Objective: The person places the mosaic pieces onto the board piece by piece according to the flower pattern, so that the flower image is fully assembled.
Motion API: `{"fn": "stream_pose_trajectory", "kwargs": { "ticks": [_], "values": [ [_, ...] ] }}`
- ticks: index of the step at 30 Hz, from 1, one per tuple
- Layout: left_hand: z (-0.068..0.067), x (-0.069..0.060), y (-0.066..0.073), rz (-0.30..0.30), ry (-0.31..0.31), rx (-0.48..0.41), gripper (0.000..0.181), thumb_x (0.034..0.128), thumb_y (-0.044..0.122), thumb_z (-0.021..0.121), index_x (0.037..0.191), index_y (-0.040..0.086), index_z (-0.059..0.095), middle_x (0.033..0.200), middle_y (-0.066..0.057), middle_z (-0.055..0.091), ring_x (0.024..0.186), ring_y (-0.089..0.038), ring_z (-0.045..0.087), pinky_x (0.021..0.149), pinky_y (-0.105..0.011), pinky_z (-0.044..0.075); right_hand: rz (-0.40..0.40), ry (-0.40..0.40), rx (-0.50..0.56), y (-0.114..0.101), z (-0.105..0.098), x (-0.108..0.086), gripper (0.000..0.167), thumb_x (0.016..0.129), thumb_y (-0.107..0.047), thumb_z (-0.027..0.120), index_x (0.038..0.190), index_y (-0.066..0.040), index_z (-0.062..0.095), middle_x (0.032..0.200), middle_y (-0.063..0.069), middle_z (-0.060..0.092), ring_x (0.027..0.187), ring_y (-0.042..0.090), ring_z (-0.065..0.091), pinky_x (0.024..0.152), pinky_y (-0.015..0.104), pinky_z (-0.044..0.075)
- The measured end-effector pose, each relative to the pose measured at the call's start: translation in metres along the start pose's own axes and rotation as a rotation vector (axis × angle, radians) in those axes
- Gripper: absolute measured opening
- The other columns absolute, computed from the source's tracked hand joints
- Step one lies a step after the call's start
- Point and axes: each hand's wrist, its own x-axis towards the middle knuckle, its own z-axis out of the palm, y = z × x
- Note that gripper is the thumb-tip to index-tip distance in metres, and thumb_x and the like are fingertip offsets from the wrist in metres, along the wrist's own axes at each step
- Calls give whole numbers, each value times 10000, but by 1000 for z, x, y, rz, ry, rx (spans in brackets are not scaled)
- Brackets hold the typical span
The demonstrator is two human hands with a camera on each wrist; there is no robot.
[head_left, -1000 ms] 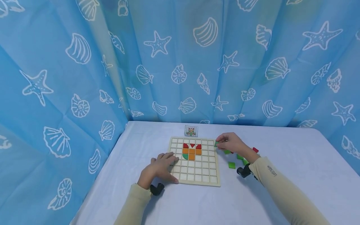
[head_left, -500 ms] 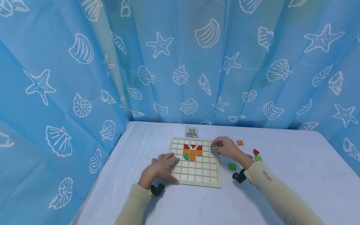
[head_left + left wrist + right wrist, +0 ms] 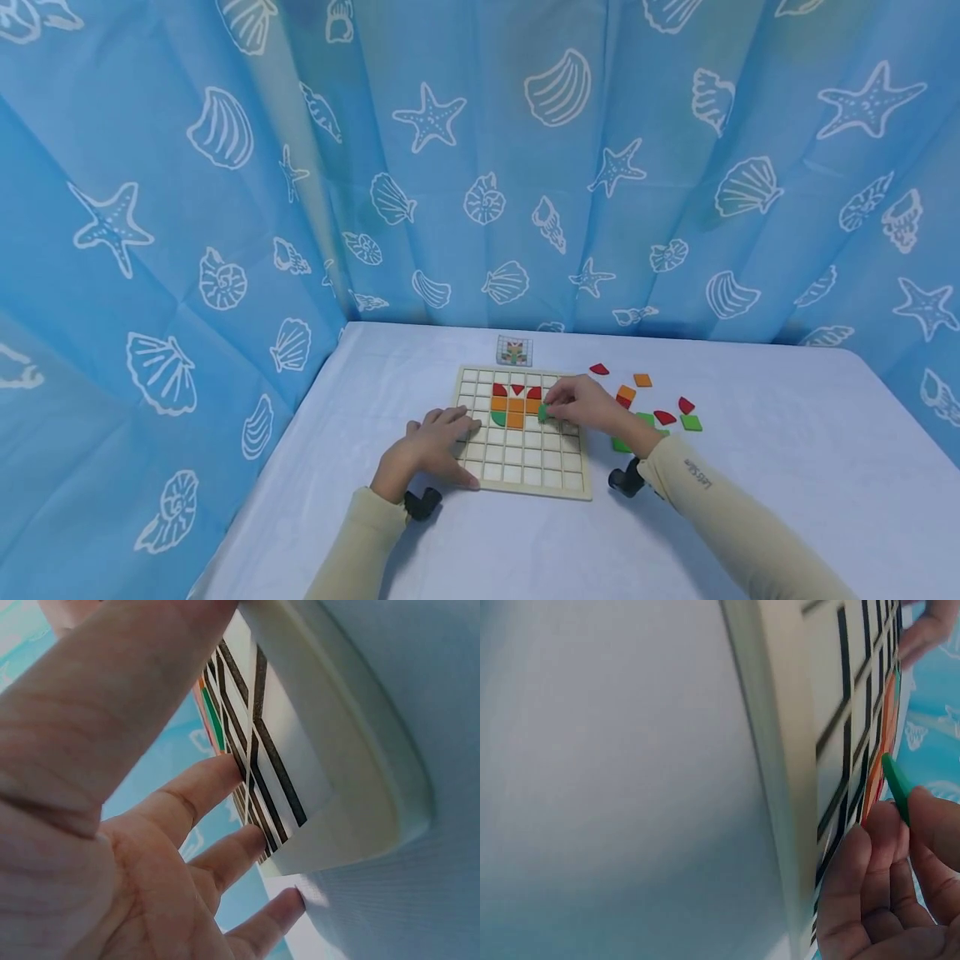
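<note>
A pale gridded board [image 3: 517,487] lies on the table, holding red pieces on top, orange squares [image 3: 515,420] below them and a green rounded piece [image 3: 498,417] at their left. The left hand [image 3: 429,450] rests spread over the board's left edge, thumb at the near edge; the left wrist view shows its fingers [image 3: 214,859] on the board. Over the board, right of the orange squares, the right hand [image 3: 583,403] pinches a green piece [image 3: 544,412]. In the right wrist view that green piece [image 3: 896,782] is tilted between thumb and fingertips.
Loose red, orange and green pieces lie right of the board, among them a green square [image 3: 691,423], an orange square [image 3: 642,380] and a red piece [image 3: 599,368]. A small pattern card [image 3: 514,350] stands behind the board. A blue curtain [image 3: 480,167] hangs beyond the table.
The right hand has moved left with the green piece, from the board's right edge to beside the orange squares. More loose pieces show at the right. The left hand has stayed on the board.
</note>
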Motion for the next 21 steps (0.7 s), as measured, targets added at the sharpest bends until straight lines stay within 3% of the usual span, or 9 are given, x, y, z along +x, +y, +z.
{"fn": "stream_pose_trajectory", "kwargs": {
  "ticks": [4,15,21],
  "values": [
    [2,1,-1,-2,5,5,946,699,469,904,1507,246,467,1627,-52,316,1482,-375,236,1125,-664,234,-54,-34,-58,-3,9,1,60,920,-105,731,979,-96,722,872,-3,672,800,165,561,737,298,511],
    [-1,0,2,6,-2,4,940,699,472,904,1502,241,474,1623,-52,326,1479,-369,248,1124,-657,248,-32,-56,-102,-5,13,5,34,936,-127,717,967,-131,732,822,-17,659,776,171,565,727,290,503],
    [0,-2,2,-4,-2,2,931,702,446,909,1499,233,476,1620,-59,328,1476,-369,250,1123,-666,240,-92,-58,-166,-7,17,4,47,929,-113,720,971,-122,739,808,-18,639,784,164,542,732,297,485]
  ]
}}
